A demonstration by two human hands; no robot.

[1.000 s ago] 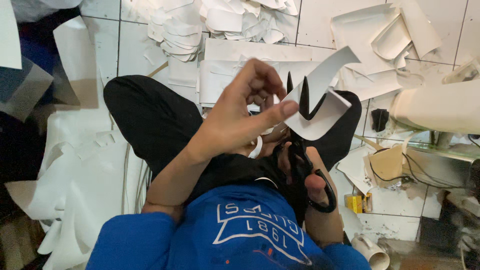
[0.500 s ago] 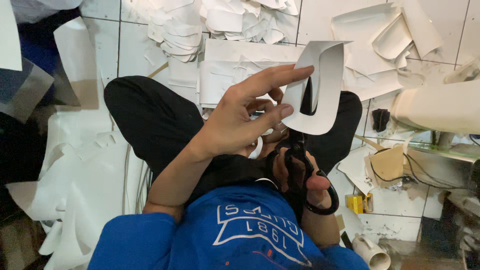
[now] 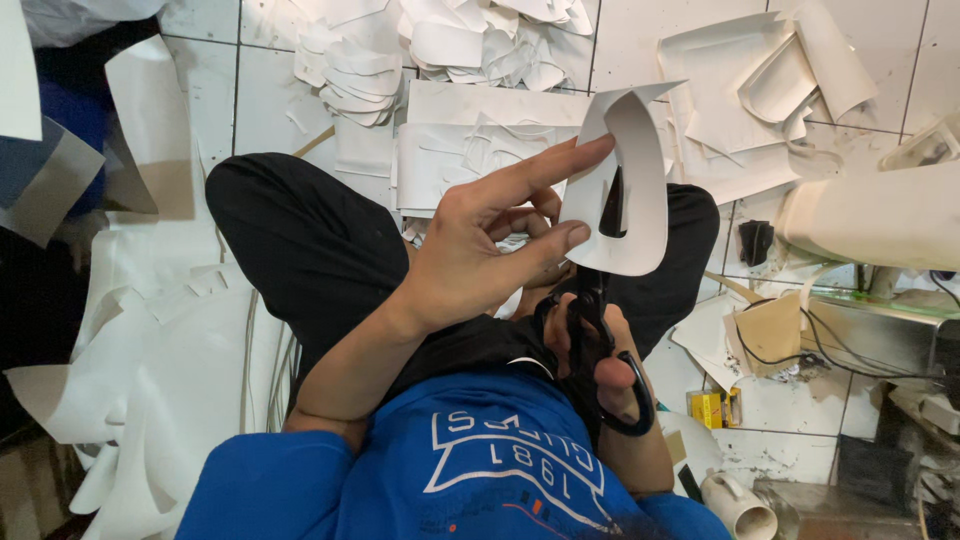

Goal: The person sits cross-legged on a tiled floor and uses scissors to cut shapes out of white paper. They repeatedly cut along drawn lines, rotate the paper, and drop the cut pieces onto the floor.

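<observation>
Left hand [image 3: 480, 250]: fingers spread, thumb and forefinger pinching a curved white cut piece [image 3: 620, 190] by its left edge, held up above the lap. The piece carries a dark slot where the blades show through.

Right hand [image 3: 600, 350]: closed through the loops of black scissors [image 3: 600, 330], thumb in the upper loop, fingers in the lower. Blades point up and away from the body, their tips inside the piece. Whether the blades are parted or closed I cannot tell; the white material hides most of them.

Step in hand, as judged: a cut partway along the inner curve of the piece, with the left hand steering the material onto the blades.

Next move calls for, as judged: turning the piece with the left hand so the curve follows the blades, fingertips kept off the cutting line.

Surroundings: black trouser legs [image 3: 300, 240] crossed on the tiled floor [image 3: 640, 40]. A heap of white offcuts [image 3: 450, 50] lies toward the floor's far edge. Large white sheets [image 3: 130, 350] lie along its left edge. A white machine body [image 3: 870, 215] sits at the right edge.
</observation>
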